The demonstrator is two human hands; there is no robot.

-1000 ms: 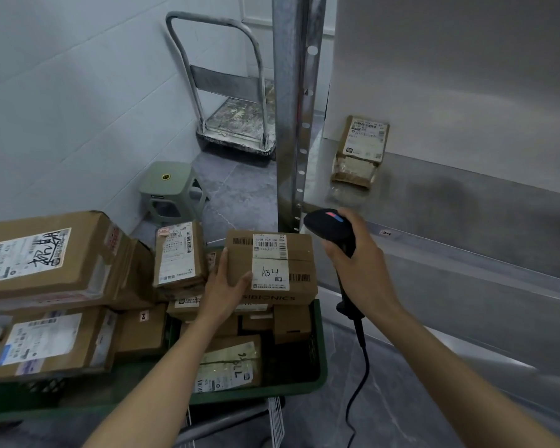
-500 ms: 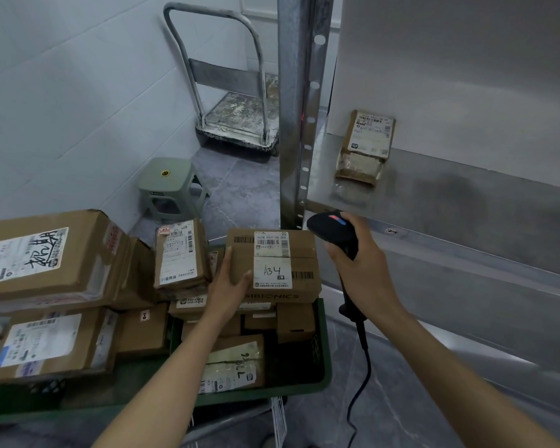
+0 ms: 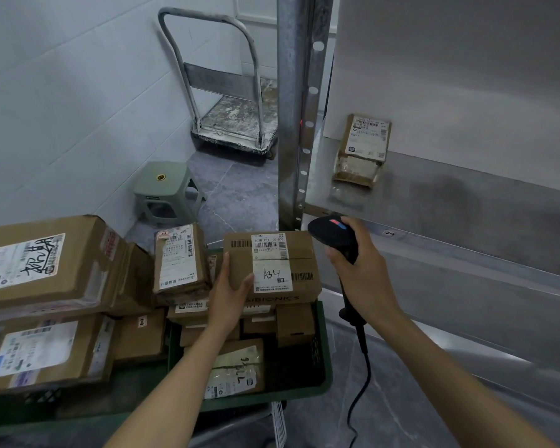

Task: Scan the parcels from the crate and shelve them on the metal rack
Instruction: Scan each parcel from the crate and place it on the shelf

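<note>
My left hand (image 3: 230, 295) grips the left side of a cardboard parcel (image 3: 301, 253) with a white label marked "A34", held above the green crate (image 3: 324, 376). Just right of that parcel, my right hand (image 3: 359, 273) grips a black corded barcode scanner (image 3: 333, 237) whose head sits at the parcel's top right corner. A red scanner dot shows on the rack's upright post (image 3: 296, 92). One small brown parcel (image 3: 362, 150) leans against the back wall on the metal rack shelf (image 3: 466, 202). Several more parcels lie in the crate.
Large stacked boxes (image 3: 46, 263) fill the left side beside the crate. A small grey-green stool (image 3: 167, 192) stands on the floor by the wall. A metal platform trolley (image 3: 233, 124) is parked behind it. The scanner cable (image 3: 359, 389) hangs to the floor.
The view has tilted slightly, the shelf and post sitting a little lower in frame. Both hands, the A34 parcel and the scanner keep nearly the same positions.
</note>
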